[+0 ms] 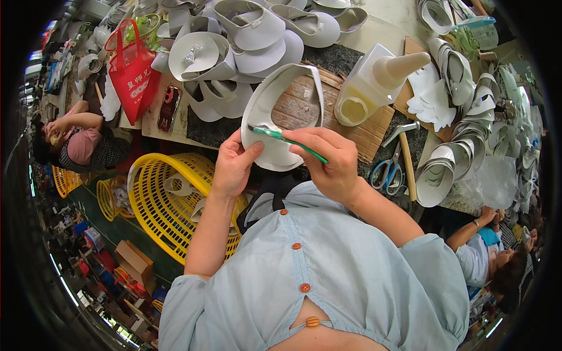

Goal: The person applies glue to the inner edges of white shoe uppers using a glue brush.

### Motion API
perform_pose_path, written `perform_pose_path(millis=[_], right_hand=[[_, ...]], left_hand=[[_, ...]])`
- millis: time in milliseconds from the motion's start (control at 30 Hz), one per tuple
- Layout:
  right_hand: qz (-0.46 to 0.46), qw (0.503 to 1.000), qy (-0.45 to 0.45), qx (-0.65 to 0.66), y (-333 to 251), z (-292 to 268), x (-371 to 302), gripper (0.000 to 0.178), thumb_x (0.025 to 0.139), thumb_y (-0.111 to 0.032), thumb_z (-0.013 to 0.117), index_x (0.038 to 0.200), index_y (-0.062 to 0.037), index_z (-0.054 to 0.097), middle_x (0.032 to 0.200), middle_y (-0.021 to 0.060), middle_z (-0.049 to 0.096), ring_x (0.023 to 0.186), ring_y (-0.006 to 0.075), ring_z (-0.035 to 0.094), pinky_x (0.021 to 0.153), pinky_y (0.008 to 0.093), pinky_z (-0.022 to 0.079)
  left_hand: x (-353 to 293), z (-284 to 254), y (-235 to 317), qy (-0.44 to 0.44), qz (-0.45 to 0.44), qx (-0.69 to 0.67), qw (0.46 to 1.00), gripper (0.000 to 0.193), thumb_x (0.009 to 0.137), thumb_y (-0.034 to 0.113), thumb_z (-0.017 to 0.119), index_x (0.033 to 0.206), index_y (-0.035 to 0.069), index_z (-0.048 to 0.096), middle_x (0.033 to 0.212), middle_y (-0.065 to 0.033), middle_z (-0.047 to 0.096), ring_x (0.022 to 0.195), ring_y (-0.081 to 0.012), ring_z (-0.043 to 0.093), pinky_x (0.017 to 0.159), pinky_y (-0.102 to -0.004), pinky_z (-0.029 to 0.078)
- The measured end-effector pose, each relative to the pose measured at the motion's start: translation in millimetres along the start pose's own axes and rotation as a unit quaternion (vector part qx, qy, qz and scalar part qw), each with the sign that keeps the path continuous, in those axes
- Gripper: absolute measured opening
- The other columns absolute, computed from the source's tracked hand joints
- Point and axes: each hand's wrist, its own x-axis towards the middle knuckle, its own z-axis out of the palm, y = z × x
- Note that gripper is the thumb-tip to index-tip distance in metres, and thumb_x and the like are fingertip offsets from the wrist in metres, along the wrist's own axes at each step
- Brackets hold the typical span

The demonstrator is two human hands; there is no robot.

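Right hand (pixel 335 167): fingers pinched around a green-handled brush (pixel 287 140), its tip laid against the inner rim of a white shoe upper piece (pixel 275 114)

Left hand (pixel 233 164): closed on the lower left edge of the same white piece, thumb on its face, holding it tilted over the near edge of the workbench (pixel 374 35)

White shoe upper piece: curved, open in the middle, held just above a sheet of brown cardboard (pixel 363 131) on the bench

Glue bottle (pixel 374 82): translucent, cone-nozzled, lying on its side on the cardboard just right of the held piece; pale yellowish liquid shows at its base end

Hammer (pixel 405 158) and blue-handled scissors (pixel 387 169): side by side on the bench, right of the right hand

Stacks of white upper pieces (pixel 246 41): heaped across the far bench; further nested stacks (pixel 462 134) along the right side

Yellow plastic basket (pixel 170 199): below the left forearm, holding a few white pieces

Red bag (pixel 133 73): standing at the bench's left end, contents not visible

Smaller yellow basket (pixel 111 196): beside the large one, holding pale pieces
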Motion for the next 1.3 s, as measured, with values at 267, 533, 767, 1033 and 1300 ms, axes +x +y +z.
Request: perform_pose_path(millis=[267, 533, 767, 1033, 1300], right_hand=[[0.136, 0.963, 0.234, -0.014, 33.2, -84.0, -14.9, 0.017, 0.093, -0.015, 0.058, 0.102, -0.002, 0.066, 0.089, 0.009, 0.066, 0.076, 0.0091, 0.058, 0.066, 0.0237, 0.045], [0.121, 0.968, 0.121, -0.184, 103.4, -84.6, -59.9, 0.015, 0.089, -0.01, 0.062, 0.1, -0.0004, 0.065, 0.084, 0.0091, 0.064, 0.078, 0.0182, 0.062, 0.07, 0.0309, 0.048], [0.365, 0.867, 0.232, 0.249, 80.9, -104.0, -47.0, 0.027, 0.096, -0.022, 0.055, 0.098, 0.0037, 0.064, 0.077, 0.0054, 0.064, 0.06, 0.0087, 0.058, 0.054, 0.0205, 0.046], [0.198, 0.961, 0.165, 0.099, 41.3, -11.5, 16.1, 0.022, 0.094, -0.012, 0.056, 0.11, 0.0013, 0.063, 0.084, 0.0077, 0.065, 0.065, 0.0106, 0.061, 0.059, 0.0224, 0.049], [0.049, 0.999, -0.018, 0.016, 9.6, -20.6, 14.6, 0.02, 0.083, 0.0, 0.062, 0.102, -0.0035, 0.065, 0.089, 0.0121, 0.064, 0.077, 0.026, 0.063, 0.067, 0.0323, 0.05]], left_hand=[[-2.1, -9.3, 5.0, 0.037, 0.004, 0.042, 0.998, 0.032, 0.087, 0.0, 0.059, 0.118, -0.004, 0.053, 0.111, -0.0097, 0.063, 0.1, -0.0145, 0.06, 0.091, -0.0275, 0.046], [9.5, -4.8, 3.5, 0.038, -0.025, -0.019, 0.999, 0.032, 0.089, 0.002, 0.058, 0.12, -0.004, 0.051, 0.113, -0.011, 0.062, 0.101, -0.0154, 0.06, 0.091, -0.0288, 0.047], [11.8, 4.1, -2.1, 0.037, -0.03, -0.021, 0.999, 0.034, 0.089, 0.002, 0.057, 0.122, -0.004, 0.051, 0.114, -0.0112, 0.061, 0.103, -0.0154, 0.06, 0.092, -0.0285, 0.047], [9.4, 22.2, -7.5, 0.014, 0.01, 0.04, 0.999, 0.036, 0.09, 0.002, 0.057, 0.124, -0.004, 0.05, 0.116, -0.0103, 0.061, 0.104, -0.0143, 0.058, 0.092, -0.0276, 0.045], [5.0, 4.9, 0.9, 0.011, 0.028, 0.017, 0.999, 0.034, 0.09, 0.003, 0.058, 0.123, -0.004, 0.051, 0.114, -0.0098, 0.061, 0.103, -0.0142, 0.058, 0.092, -0.0278, 0.044]])
